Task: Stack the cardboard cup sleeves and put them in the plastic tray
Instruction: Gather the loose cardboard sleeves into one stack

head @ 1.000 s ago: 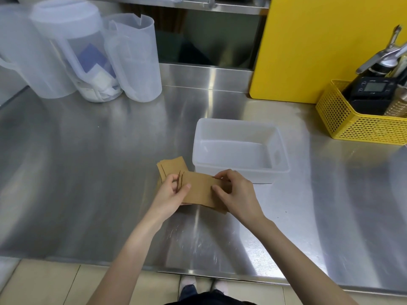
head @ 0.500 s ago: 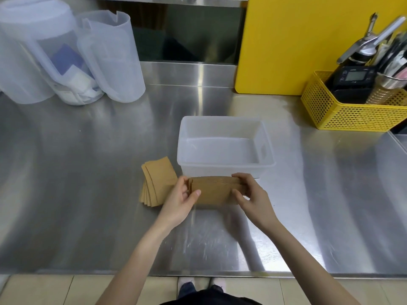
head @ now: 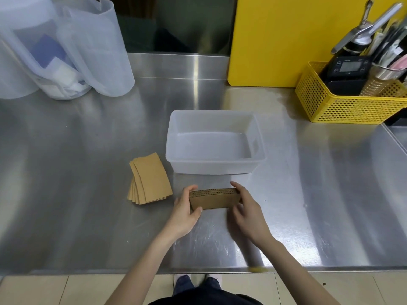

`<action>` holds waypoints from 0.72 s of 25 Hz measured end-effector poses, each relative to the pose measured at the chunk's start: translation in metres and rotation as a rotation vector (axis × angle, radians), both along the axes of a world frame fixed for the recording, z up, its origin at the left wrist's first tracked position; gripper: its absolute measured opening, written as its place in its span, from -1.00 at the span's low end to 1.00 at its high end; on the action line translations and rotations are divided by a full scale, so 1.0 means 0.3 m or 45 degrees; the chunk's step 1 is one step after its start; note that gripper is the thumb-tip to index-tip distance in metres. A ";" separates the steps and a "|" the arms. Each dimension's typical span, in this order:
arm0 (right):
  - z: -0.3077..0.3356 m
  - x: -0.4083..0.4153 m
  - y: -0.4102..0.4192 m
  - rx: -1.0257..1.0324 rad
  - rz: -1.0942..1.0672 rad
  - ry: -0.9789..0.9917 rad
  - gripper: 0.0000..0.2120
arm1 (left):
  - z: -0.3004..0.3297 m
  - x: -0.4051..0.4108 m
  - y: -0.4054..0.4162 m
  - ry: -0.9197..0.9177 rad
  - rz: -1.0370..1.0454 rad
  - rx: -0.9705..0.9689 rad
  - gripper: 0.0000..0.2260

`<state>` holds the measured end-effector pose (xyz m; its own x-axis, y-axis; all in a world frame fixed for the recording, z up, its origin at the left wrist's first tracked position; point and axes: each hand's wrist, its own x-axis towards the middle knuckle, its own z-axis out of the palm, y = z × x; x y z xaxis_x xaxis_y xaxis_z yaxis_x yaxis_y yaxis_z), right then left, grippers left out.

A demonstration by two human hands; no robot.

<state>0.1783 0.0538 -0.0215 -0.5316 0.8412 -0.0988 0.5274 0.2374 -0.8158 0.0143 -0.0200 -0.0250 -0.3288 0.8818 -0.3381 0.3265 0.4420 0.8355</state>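
While a fanned pile of sleeves [head: 149, 178] lies flat left of the empty tray [head: 214, 140], left hand [head: 184, 211] and right hand [head: 248, 211] pinch a sleeve stack [head: 214, 199] on edge, probably touching the counter [head: 66, 172].

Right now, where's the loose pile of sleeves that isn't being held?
In the head view, the fanned pile of sleeves lies flat on the steel counter, just left of the plastic tray and beyond the left hand, touching neither.
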 end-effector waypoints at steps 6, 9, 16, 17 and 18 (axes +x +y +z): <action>0.005 -0.005 0.002 0.081 -0.062 -0.009 -0.71 | 0.002 -0.010 0.001 0.073 0.095 0.096 -0.79; 0.006 -0.008 -0.007 0.052 -0.058 -0.046 -0.73 | -0.001 -0.013 -0.005 0.083 0.079 0.079 -0.80; 0.057 -0.029 0.014 0.042 -0.086 -0.020 -0.71 | 0.060 -0.052 0.002 0.050 -0.004 0.081 -0.84; 0.066 -0.035 0.018 0.028 -0.104 0.002 -0.70 | 0.076 -0.062 -0.002 0.021 -0.012 0.114 -0.86; 0.077 -0.042 0.022 0.009 -0.118 0.026 -0.70 | 0.093 -0.073 -0.004 -0.010 -0.009 0.150 -0.87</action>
